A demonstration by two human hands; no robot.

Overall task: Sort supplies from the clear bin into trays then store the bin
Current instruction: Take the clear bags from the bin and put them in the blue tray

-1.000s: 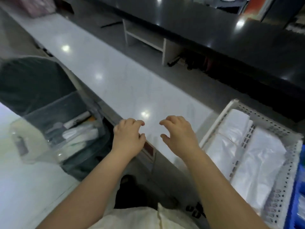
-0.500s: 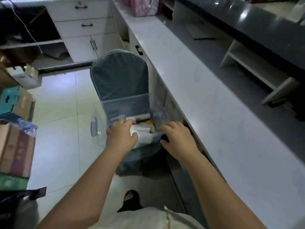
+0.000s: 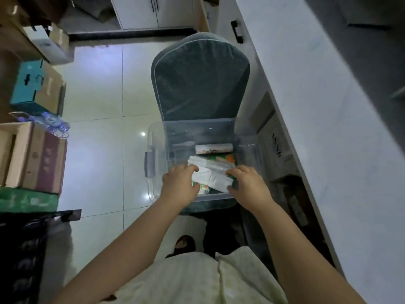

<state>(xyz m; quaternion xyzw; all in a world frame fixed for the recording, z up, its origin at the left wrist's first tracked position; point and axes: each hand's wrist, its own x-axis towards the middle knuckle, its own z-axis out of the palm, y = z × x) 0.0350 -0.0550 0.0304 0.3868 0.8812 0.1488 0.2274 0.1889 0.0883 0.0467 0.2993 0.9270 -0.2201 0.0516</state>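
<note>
Head view, looking straight down: clear bin (image 3: 157,172) resting on the seat of a dark green cushioned chair (image 3: 200,80), just in front of the chair's backrest. Inside the bin, a bundle of white plastic-wrapped packets (image 3: 211,174) lying near the front wall, tilted across the floor of the bin. Behind the packets, toward the chair's back, a pale roll (image 3: 213,148) lying on its side, with something green and orange (image 3: 228,158) showing between roll and packets; exact nature of that item too dim to tell. Left hand (image 3: 180,186) reaching over the bin's front rim, fingers (image 3: 188,170) curled and touching the left end of the packets. Right hand (image 3: 248,186) reaching in likewise, fingers (image 3: 235,171) curled over the right end, thumb low against the packets' near corner; packets held between the two hands, though whether lifted clear of the bin floor cannot be told. Grey latch handle (image 3: 149,163) on the bin's left side. Right of the chair, a long white counter (image 3: 317,128) running alongside, close to the bin's right wall. Left of the chair, across pale glossy floor tiles (image 3: 98,150), well apart from the bin, stacked cardboard boxes (image 3: 37,159) and a teal box (image 3: 30,82). Below the bin, a cream-coloured garment (image 3: 197,279) and a dark shoe (image 3: 185,243).
</note>
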